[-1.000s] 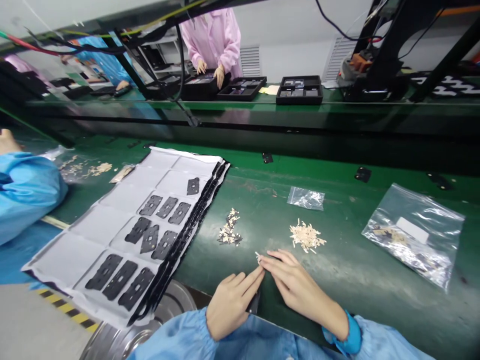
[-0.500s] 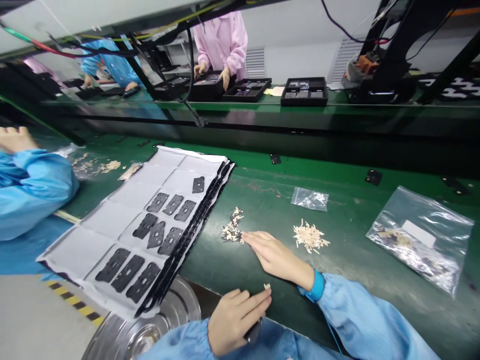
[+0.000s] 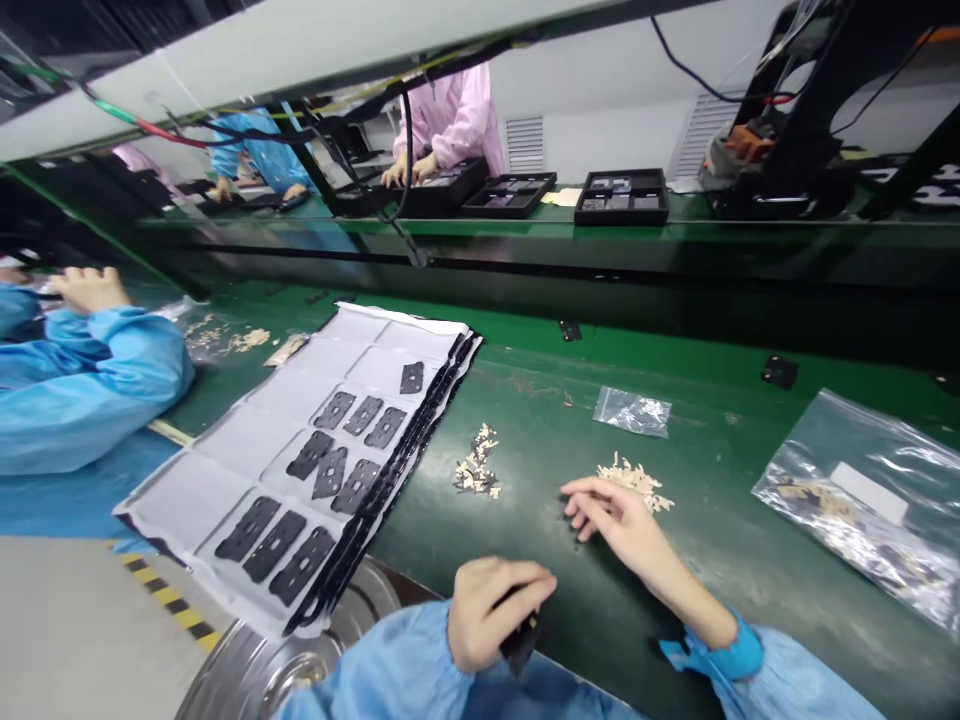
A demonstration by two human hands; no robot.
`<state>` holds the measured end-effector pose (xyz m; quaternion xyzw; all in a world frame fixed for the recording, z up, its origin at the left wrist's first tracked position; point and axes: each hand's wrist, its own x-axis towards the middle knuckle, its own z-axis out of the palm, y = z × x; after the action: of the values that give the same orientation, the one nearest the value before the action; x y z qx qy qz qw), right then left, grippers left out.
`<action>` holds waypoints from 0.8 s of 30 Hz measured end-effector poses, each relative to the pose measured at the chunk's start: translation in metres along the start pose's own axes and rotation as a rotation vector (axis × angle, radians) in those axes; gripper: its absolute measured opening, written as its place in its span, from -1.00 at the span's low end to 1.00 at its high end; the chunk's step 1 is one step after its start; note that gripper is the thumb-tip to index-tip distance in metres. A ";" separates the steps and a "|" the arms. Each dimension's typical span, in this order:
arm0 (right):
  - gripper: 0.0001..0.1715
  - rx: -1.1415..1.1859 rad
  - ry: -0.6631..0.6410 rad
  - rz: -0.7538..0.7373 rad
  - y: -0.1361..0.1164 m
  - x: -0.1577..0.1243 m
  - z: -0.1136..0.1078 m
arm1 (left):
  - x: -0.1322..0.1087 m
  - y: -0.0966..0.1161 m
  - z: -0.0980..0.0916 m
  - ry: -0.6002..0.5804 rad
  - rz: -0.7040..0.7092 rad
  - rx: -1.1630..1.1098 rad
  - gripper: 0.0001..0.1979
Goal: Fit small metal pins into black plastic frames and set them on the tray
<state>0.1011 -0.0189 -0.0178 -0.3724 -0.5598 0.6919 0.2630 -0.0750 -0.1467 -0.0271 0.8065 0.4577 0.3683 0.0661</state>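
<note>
My left hand is curled at the near edge of the green belt, closed round a small flat black part that pokes out below the fingers. My right hand rests on the belt with fingers loosely bent, its tips just short of a pile of small beige pieces; nothing shows in it. A second pile of beige and dark pieces lies to the left of that hand. A stack of white sheets carrying several black flat parts lies further left.
A small clear bag and a large clear bag with parts lie on the belt. A co-worker's blue sleeve is at left. Black trays and a person in pink are across the far line. A metal disc sits below.
My right hand left the darker pile and moved right to the beige pile. My left hand closed its fingers and drew back; the small beige piece by its fingertips is no longer visible.
</note>
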 end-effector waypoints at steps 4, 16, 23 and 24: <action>-0.69 0.332 -0.067 0.103 -0.027 -0.013 -0.022 | 0.072 -0.014 0.013 0.094 0.127 0.020 -0.72; -0.71 0.361 0.252 -0.047 -0.026 -0.023 -0.065 | 0.135 -0.013 0.068 0.083 0.058 -0.277 -0.76; -0.69 0.350 0.387 -0.057 -0.013 -0.017 -0.053 | 0.132 -0.007 0.080 0.063 -0.616 -0.771 -0.90; -0.70 0.341 0.398 -0.058 -0.014 -0.017 -0.052 | 0.132 -0.008 0.079 0.058 -0.666 -0.798 -0.89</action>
<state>0.1527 0.0009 -0.0056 -0.4352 -0.3829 0.6816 0.4465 0.0127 -0.0198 -0.0171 0.5186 0.5150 0.4956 0.4693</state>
